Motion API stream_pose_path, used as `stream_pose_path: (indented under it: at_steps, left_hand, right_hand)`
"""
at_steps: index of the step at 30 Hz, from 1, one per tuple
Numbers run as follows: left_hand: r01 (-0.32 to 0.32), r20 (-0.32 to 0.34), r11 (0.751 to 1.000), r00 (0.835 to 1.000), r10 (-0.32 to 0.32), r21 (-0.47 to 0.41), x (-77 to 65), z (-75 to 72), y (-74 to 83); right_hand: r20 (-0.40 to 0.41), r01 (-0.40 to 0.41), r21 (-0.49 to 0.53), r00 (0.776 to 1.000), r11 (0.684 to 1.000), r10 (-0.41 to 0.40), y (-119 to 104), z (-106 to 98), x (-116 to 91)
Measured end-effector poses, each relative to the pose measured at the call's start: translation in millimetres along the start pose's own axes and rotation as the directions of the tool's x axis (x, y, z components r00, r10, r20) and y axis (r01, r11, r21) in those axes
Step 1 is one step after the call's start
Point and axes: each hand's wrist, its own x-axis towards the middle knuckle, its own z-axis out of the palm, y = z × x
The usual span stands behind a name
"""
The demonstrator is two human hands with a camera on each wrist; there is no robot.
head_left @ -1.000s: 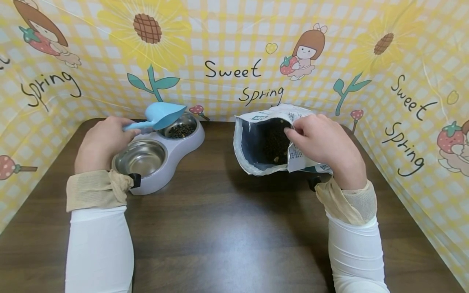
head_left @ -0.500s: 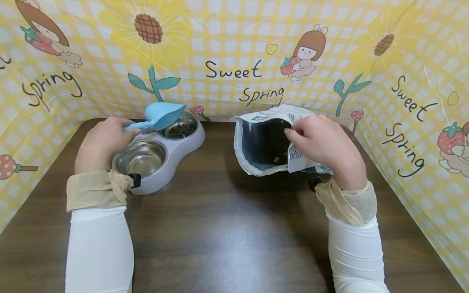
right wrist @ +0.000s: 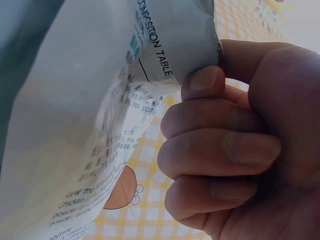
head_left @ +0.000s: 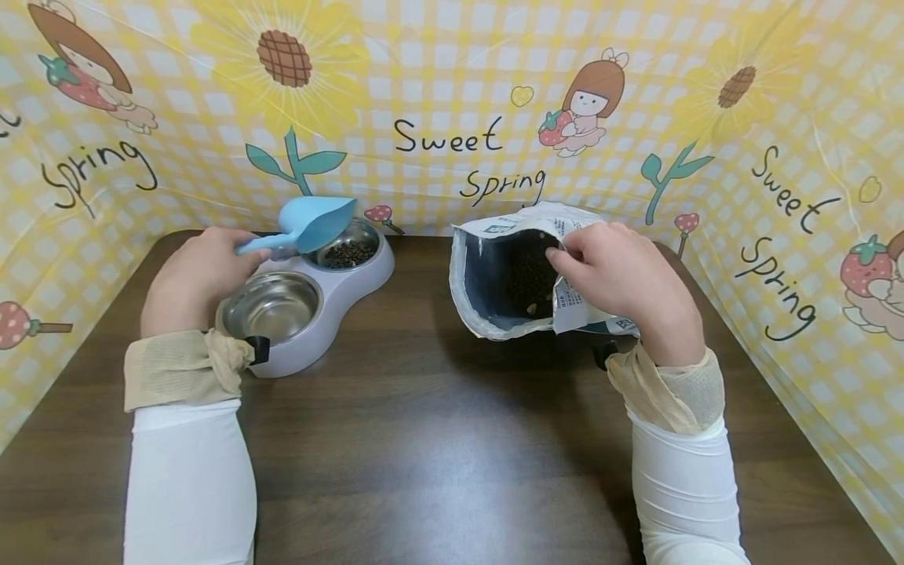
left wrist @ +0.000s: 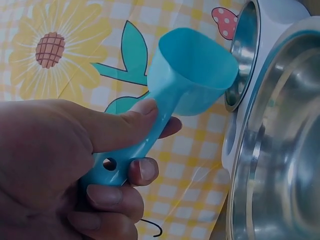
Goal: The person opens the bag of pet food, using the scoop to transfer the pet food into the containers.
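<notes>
My left hand grips the handle of a light blue scoop, thumb along the handle's top. The scoop's cup is tipped over the far bowl of a double pet bowl, and its visible inside holds no food. Brown kibble lies in that far metal bowl; the near metal bowl shows a bare bottom. My right hand pinches the rim of a white pet food bag between thumb and forefinger, its other fingers curled. The bag's mouth faces me, with dark kibble inside.
Both bowls sit in a pale lilac stand at the left back of the brown wooden table. A yellow checked cloth with printed flowers forms walls at the back and both sides.
Hardly anything differs. The scoop stays tipped over the far bowl, and the right hand keeps its pinch on the bag's rim; the whole head view shifts very slightly.
</notes>
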Motion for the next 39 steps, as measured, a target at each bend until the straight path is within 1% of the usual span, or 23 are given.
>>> stream_pose_path:
  at_steps: [3, 6, 7, 9, 11, 14, 16, 18, 19, 21, 23, 24, 25, 28, 30, 32, 35, 37, 39]
  left_hand:
    - [-0.025, 0.001, 1.0, 1.0, 0.025, -0.005, 0.3, -0.5, 0.3]
    - [-0.041, 0.011, 0.998, 0.999, 0.042, -0.047, -0.6, -0.4, 1.8]
    - [-0.047, 0.011, 0.996, 0.999, 0.047, -0.07, -1.3, -0.3, 2.5]
    - [-0.043, 0.029, 0.983, 0.998, 0.049, -0.176, -2.9, -0.1, 4.6]
    - [-0.04, 0.051, 0.956, 0.997, 0.058, -0.292, -5.0, -0.6, 6.8]
    - [-0.044, 0.086, 0.893, 0.992, 0.092, -0.447, -8.2, -2.6, 10.8]
    - [-0.054, 0.103, 0.866, 0.987, 0.12, -0.497, -10.3, -4.6, 13.4]
    - [-0.052, 0.127, 0.833, 0.981, 0.145, -0.551, -12.5, -6.8, 16.1]
    - [-0.06, 0.128, 0.828, 0.979, 0.157, -0.557, -13.1, -7.7, 17.0]
    - [-0.063, 0.135, 0.82, 0.976, 0.168, -0.569, -15.2, -10.0, 19.0]
    - [-0.069, 0.139, 0.824, 0.974, 0.176, -0.562, -17.7, -12.6, 20.8]
    - [-0.075, 0.136, 0.833, 0.975, 0.178, -0.549, -19.2, -13.8, 21.7]
    - [-0.077, 0.141, 0.84, 0.974, 0.179, -0.537, -21.1, -15.3, 22.8]
    - [-0.064, 0.171, 0.849, 0.969, 0.178, -0.525, -28.9, -19.8, 29.0]
    - [-0.061, 0.188, 0.846, 0.964, 0.187, -0.53, -34.5, -22.6, 33.2]
    - [-0.062, 0.205, 0.85, 0.959, 0.196, -0.523, -40.9, -25.7, 37.1]
    - [-0.078, 0.218, 0.837, 0.949, 0.229, -0.541, -49.0, -29.2, 41.0]
    - [-0.062, 0.241, 0.828, 0.942, 0.232, -0.557, -53.7, -30.6, 44.9]
    - [-0.039, 0.256, 0.819, 0.941, 0.223, -0.572, -57.8, -30.8, 50.5]
  right_hand:
    - [0.001, 0.001, 0.003, 1.0, 1.0, -0.001, 0.1, 0.1, -0.1]
    - [-0.002, 0.006, 0.002, 1.0, 1.0, -0.006, 0.1, 0.2, -0.4]
    - [-0.001, 0.007, 0.001, 1.0, 1.0, -0.007, 0.1, 0.3, -0.5]
    - [-0.002, 0.008, 0.002, 1.0, 1.0, -0.008, 0.1, 0.5, -0.5]
    - [-0.002, 0.007, 0.002, 1.0, 1.0, -0.007, 0.2, 0.7, -0.5]
    - [-0.001, 0.003, 0.001, 1.0, 1.0, -0.003, 0.2, 0.8, -0.4]
    - [0.001, 0.002, -0.002, 1.0, 1.0, -0.002, 0.1, 0.8, -0.4]
    - [0.002, 0.001, -0.004, 1.0, 1.0, -0.001, 0.1, 0.6, -0.4]
    - [0.002, 0.001, -0.005, 1.0, 1.0, -0.001, 0.1, 0.6, -0.3]
    - [0.004, 0.0, -0.005, 1.0, 1.0, 0.0, 0.1, 0.5, -0.3]
    - [0.003, 0.001, -0.004, 1.0, 1.0, -0.001, 0.3, 0.5, -0.1]
    - [0.002, 0.002, -0.004, 1.0, 1.0, -0.002, 0.3, 0.6, 0.0]
    - [0.001, 0.003, -0.003, 1.0, 1.0, -0.003, 0.3, 0.6, 0.0]
    - [-0.003, 0.005, -0.005, 1.0, 1.0, -0.005, 0.4, 0.9, 0.1]
    - [-0.003, 0.004, -0.006, 1.0, 1.0, -0.004, 0.2, 1.1, 0.2]
    - [-0.001, 0.003, -0.007, 1.0, 1.0, -0.003, 0.0, 1.3, 0.3]
    - [0.0, 0.003, -0.009, 1.0, 1.0, -0.003, -0.4, 1.4, 0.3]
    - [-0.001, 0.005, -0.009, 1.0, 1.0, -0.005, -0.6, 1.4, 0.2]
    - [-0.004, 0.007, -0.008, 1.0, 1.0, -0.007, -1.0, 1.4, 0.1]
